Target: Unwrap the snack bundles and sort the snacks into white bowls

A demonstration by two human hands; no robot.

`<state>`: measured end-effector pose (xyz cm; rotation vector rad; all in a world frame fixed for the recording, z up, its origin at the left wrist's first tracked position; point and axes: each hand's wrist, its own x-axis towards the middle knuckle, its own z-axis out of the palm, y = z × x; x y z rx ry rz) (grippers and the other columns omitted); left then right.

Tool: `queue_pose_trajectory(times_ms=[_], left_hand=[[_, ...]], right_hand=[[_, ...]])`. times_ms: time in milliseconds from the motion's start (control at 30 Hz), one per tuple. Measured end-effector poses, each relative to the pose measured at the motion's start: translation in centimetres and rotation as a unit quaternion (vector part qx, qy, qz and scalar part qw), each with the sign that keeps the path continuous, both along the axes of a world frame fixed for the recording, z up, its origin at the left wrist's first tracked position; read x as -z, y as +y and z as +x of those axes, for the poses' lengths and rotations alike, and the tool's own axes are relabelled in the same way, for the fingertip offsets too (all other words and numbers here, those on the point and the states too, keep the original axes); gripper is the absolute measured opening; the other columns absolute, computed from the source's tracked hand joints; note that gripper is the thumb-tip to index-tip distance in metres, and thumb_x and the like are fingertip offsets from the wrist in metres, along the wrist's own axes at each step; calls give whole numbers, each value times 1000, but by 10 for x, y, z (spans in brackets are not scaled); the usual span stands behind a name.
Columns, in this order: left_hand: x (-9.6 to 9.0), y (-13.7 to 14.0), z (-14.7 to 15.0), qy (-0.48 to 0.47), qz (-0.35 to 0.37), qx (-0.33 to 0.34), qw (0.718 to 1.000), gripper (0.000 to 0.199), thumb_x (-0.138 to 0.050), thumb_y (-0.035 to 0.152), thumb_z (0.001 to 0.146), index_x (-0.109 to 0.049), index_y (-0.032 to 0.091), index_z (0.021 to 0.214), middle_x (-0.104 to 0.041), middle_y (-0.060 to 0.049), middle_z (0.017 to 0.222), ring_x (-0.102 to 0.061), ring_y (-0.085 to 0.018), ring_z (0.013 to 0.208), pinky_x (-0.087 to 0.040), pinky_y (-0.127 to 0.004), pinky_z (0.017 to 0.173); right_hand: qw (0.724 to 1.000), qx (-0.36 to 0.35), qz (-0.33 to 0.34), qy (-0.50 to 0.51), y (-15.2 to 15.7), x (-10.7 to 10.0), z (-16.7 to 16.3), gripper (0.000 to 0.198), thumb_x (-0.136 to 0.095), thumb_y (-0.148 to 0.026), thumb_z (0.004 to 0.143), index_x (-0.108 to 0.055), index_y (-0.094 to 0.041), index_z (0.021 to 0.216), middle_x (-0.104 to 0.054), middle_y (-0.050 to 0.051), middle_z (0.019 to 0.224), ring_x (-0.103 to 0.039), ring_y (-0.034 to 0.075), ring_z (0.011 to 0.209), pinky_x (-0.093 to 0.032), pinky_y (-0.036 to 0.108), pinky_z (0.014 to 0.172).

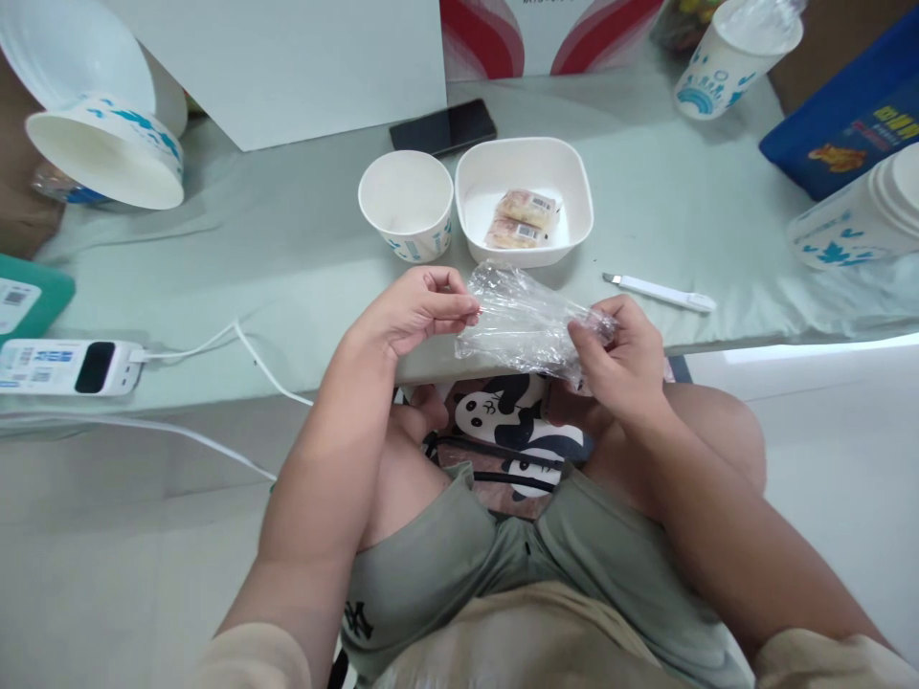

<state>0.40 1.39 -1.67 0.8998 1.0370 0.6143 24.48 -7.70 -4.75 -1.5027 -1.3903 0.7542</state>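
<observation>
On my monitor I see a pale green cloth-covered surface (244, 239) beyond my left hand (427, 311) and right hand (623, 352), a white rounded-square bowl (521, 256) just past them, and between them a crinkled clear plastic wrapper (527, 325) both pinch with nearly closed fingers.

Your left forearm (323, 440) and right forearm (732, 507) reach forward from the lower corners and converge toward the centre. Your left wrist (373, 335) bends to the right; your left hand (431, 308) brings thumb and index finger together in a fingertip pinch. Your right hand (623, 354) presses its thumb against bent fingers. The two hands stand apart, the right slightly lower in view.
</observation>
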Motion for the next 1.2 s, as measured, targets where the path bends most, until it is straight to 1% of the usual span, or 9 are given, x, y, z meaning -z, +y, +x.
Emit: queue_pose_trajectory(times_ms=[267,367,500,667,767,900,1000,1100,1200], left_hand=[[1,1,-2,-34,-2,-1,999,35,-93,16,53,-59,14,61,-64,2,58,-62,-8,57,-49,-19,57],[1,1,-3,-56,1,-1,998,32,-90,15,57,-59,14,65,-67,1,64,-65,-8,60,-51,-19,61],[0,1,-3,-79,-5,-2,997,20,-82,13,63,-62,13,68,-75,-4,78,-73,-12,73,-56,-21,68],[2,1,-2,-87,13,2,996,22,-84,12,60,-65,14,73,-75,-2,78,-73,-13,73,-53,-20,63],[5,1,-1,-75,23,6,997,27,-88,15,58,-65,14,72,-73,-1,74,-69,-11,68,-49,-19,58],[5,1,0,-54,23,2,998,31,-89,15,58,-61,15,70,-66,2,67,-62,-7,61,-48,-20,58],[4,1,2,-58,19,-1,998,33,-86,9,56,-57,16,70,-61,5,63,-56,-4,55,-46,-18,56],[2,0,3,-64,14,4,998,32,-80,5,57,-53,17,70,-56,8,59,-51,-3,50,-41,-17,51],[0,-1,4,-69,-3,17,997,28,-78,7,60,-55,17,72,-51,9,57,-48,-2,47,-38,-17,48]], right_hand=[[1000,1,-17,-2,-1,-3,-1,32,-67,-49,91,-48,-26,82,-47,-7,53,-41,11,44,-31,27,43],[1000,5,-4,-13,0,-4,-3,30,-68,-46,90,-48,-25,80,-47,-7,54,-41,10,46,-32,26,44],[1000,8,4,-17,1,-5,-4,28,-68,-42,88,-48,-25,79,-47,-7,56,-40,10,47,-32,26,45],[1000,1,1,-22,2,-5,-4,29,-67,-43,89,-46,-25,79,-46,-7,58,-39,11,49,-31,27,46],[1000,-1,2,-25,1,-5,-5,28,-67,-41,89,-46,-25,78,-45,-7,56,-38,10,48,-30,26,46],[1000,-2,1,-31,0,-6,-6,26,-66,-39,89,-47,-25,78,-45,-7,55,-38,10,48,-30,26,46],[999,-2,-9,-35,0,-6,-6,27,-64,-42,91,-46,-25,80,-45,-7,56,-38,10,47,-30,27,46],[999,-8,13,-51,1,-6,-7,28,-66,-41,89,-46,-25,78,-43,-7,57,-38,10,48,-29,27,48],[998,-10,22,-55,1,-7,-7,27,-66,-40,89,-47,-24,77,-43,-7,56,-37,10,49,-28,27,48]])
